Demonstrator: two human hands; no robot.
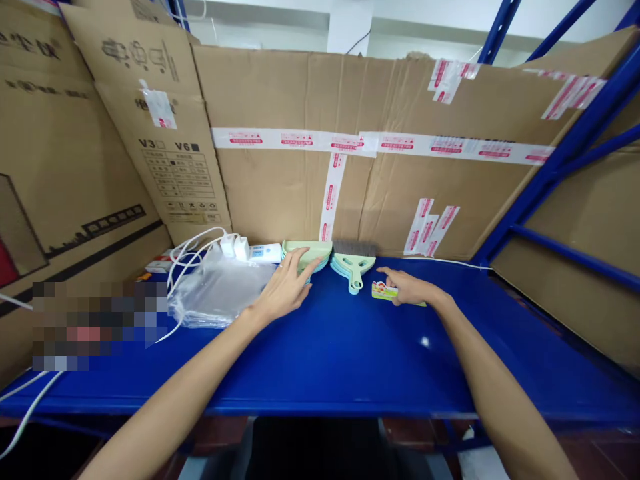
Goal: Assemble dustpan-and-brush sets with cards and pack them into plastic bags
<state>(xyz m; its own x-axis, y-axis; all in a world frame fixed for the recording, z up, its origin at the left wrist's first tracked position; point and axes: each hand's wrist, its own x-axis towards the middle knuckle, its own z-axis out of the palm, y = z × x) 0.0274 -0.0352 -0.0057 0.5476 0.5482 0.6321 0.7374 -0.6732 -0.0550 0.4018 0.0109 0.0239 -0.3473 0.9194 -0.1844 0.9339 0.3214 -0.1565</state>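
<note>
head view: the left hand [286,288] lies flat, fingers spread, its fingertips touching the pale green dustpan [306,253] at the far edge of the blue shelf [330,353]. the right hand [409,288] rests fingers apart on a small card [383,291], just right of the little brush [353,263]. clear plastic bags [215,293] lie left.

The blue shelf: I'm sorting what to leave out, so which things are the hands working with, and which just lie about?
In hand:
left hand on green dustpans
right hand on printed card
small brush

Lying about:
clear bags
white chargers
white cables
</note>
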